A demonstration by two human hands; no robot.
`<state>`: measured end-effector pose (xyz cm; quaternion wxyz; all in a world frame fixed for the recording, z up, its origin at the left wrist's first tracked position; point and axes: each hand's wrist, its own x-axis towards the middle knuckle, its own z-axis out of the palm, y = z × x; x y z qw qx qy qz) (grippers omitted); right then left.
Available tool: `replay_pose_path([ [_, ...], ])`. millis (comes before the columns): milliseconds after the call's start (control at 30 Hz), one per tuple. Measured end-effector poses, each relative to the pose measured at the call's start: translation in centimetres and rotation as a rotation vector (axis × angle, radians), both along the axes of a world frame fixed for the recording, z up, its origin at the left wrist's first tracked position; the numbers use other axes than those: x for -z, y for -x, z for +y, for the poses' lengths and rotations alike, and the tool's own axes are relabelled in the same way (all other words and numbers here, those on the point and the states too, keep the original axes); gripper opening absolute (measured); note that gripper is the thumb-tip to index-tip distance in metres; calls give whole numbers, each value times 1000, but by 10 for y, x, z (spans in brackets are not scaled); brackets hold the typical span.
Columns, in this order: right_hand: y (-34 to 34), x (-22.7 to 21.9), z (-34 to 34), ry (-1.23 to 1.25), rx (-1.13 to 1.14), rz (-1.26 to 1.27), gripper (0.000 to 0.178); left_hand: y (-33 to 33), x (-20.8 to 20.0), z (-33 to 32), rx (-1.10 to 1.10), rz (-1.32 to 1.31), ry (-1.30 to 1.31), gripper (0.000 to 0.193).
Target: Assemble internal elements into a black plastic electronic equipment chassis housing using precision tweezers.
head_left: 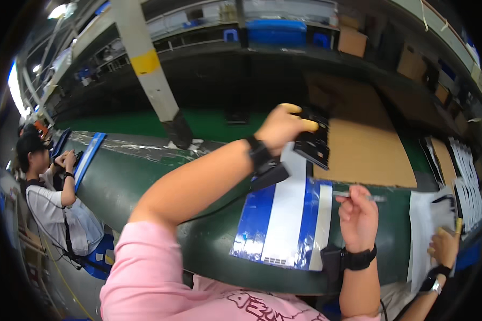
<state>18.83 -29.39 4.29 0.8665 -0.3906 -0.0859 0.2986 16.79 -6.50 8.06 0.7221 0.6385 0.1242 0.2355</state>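
Note:
My left hand (285, 127), with yellow covers on some fingertips, reaches out over the far side of the bench. It is closed on a black flat part (317, 143), whose exact kind I cannot make out. In my right hand (357, 216), a slim grey pen-like tool (377, 198) is pinched between thumb and fingers, slightly blurred. Between my arms lies a blue-and-white plastic-covered sheet (260, 224) on the green bench (211, 241). The right hand is just beside this sheet's right edge.
Brown cardboard (367, 155) lies beyond my right hand. At the right, a co-worker's hand (443, 247) touches a white sheet (420, 230) near white slotted parts (466, 171). Another person (64, 208) sits at the left. A post (150, 80) rises at the bench's far edge.

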Motion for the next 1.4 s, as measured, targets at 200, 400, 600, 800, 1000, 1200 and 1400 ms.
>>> replay_pose_path([
  [200,0,-18,-7,-86,85,-238,12,147,-10,-25,44,36,498,31],
  [400,69,-28,-42,47,435,-546,15,206,12,-22,-26,-148,680,35],
  [600,116,11,-28,527,12,-248,13,222,18,-36,-306,-229,494,27],
  [800,108,29,-35,600,23,-200,11,226,36,-43,-448,-147,447,33],
  [1000,110,26,-29,631,-16,-194,11,225,35,-44,-460,-121,536,38],
  [1200,111,27,-28,650,-22,-220,12,214,30,-56,-349,-89,419,37],
  [1400,112,26,-29,633,-2,-246,12,204,31,-66,-280,-139,357,39],
])
